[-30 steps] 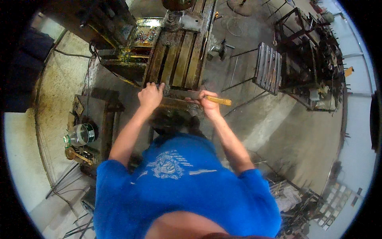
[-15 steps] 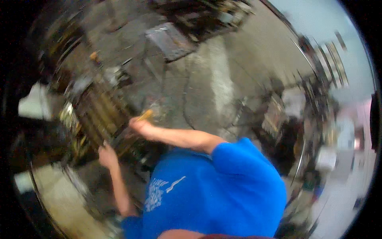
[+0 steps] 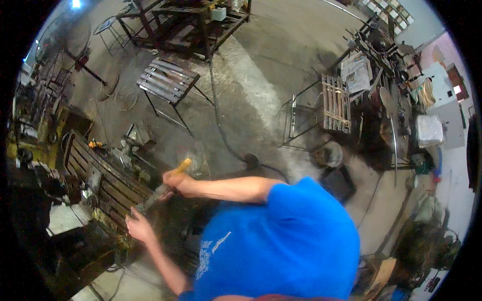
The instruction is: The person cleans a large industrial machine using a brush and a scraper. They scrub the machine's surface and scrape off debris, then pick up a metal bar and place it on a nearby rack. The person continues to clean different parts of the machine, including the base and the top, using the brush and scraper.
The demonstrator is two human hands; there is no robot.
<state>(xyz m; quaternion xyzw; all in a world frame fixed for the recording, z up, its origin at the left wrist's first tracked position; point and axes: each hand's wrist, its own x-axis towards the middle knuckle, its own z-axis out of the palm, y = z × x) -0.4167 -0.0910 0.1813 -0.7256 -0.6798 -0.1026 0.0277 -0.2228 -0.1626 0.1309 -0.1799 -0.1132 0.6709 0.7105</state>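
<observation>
My right hand (image 3: pixel 176 183) is closed around the yellow handle (image 3: pixel 184 164) of a tool that looks like a file. From this fist a long, flat grey blade (image 3: pixel 149 201) slants down to the left. At the blade's far end, the fingers of my left hand (image 3: pixel 140 228) are closed on the tip. Both hands are over the near end of a dark slotted machine table (image 3: pixel 123 189). What lies under the blade is too blurred to make out.
Left of the slotted table stands dark machinery (image 3: pixel 37 125). Ahead is a small stand carrying metal bars (image 3: pixel 168 80), with a heavy frame (image 3: pixel 201 25) behind it. At the right, another rack (image 3: pixel 335 103) adjoins a cluttered bench (image 3: pixel 384 95). A dark cable (image 3: pixel 217 108) crosses the floor.
The view has swung and sharpened, bringing more of the floor and the right-hand bench into sight. Both hands keep their hold on the file and sit slightly lower in the picture.
</observation>
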